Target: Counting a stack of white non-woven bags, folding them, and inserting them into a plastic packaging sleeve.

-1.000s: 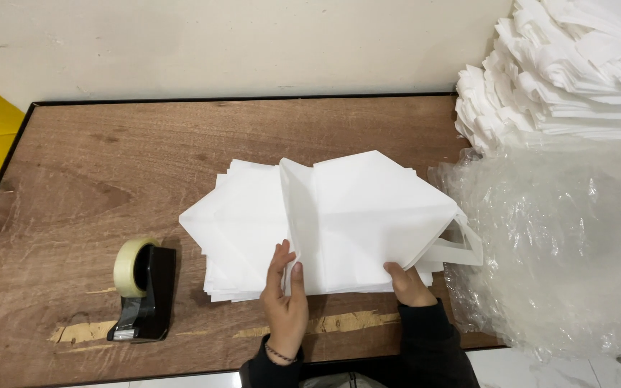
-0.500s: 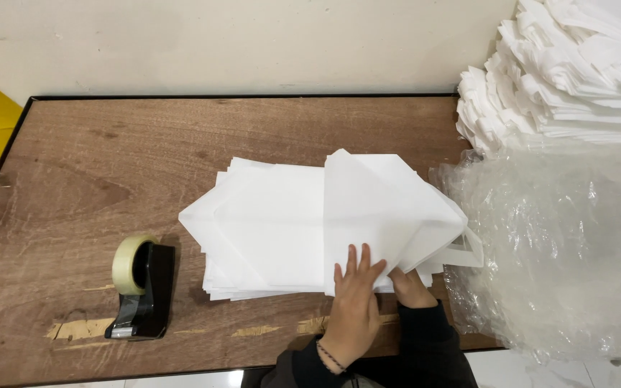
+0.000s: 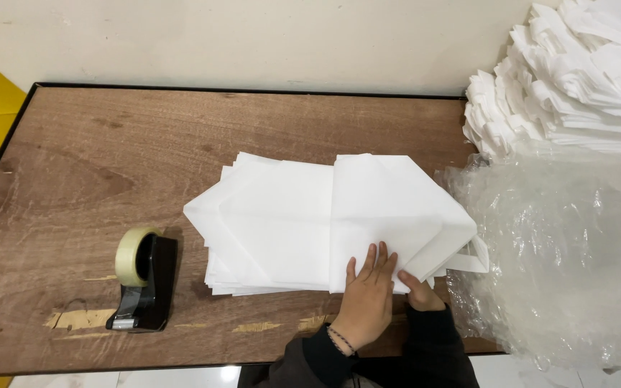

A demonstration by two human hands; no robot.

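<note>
- The folded white bag (image 3: 389,208) lies on top of the stack of white bags (image 3: 267,223), right of the tape dispenser (image 3: 141,276).
- Left hand (image 3: 369,298) presses flat, fingers spread, on its near edge; right hand (image 3: 420,291) pinches the corner beside it, grip mostly hidden.
- Uneven pressure could skew the fold or slide the stack toward the clear plastic wrap (image 3: 569,251).

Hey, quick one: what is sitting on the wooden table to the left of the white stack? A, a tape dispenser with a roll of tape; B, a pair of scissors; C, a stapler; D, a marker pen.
A: a black tape dispenser holding a pale roll of tape stands on the table, left of the white stack.
</note>
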